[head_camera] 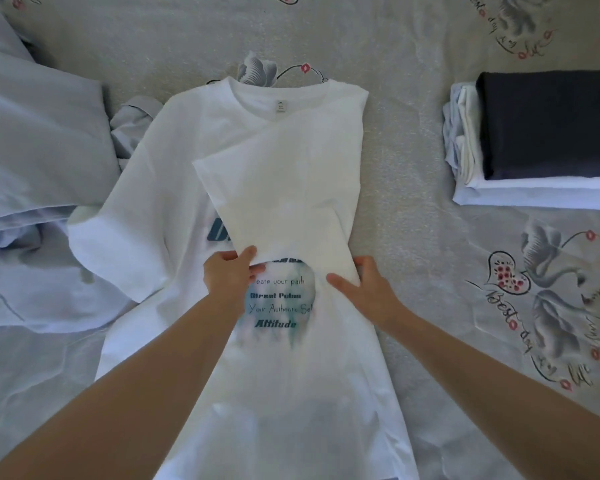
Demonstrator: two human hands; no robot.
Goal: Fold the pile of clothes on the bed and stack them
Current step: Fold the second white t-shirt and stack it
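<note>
While both hands pinch its fold, T-shirt lies collar-away.

A white T-shirt is lying face up on the bed, its right side folded in over the printed front. The left hand is pinching the lower edge of that folded panel, and the right hand is gripping its outer fold. A stack of folded clothes is sitting to the right; unfolded pale clothes are lying to the left.

Head view: close, steeply down over bed
</note>
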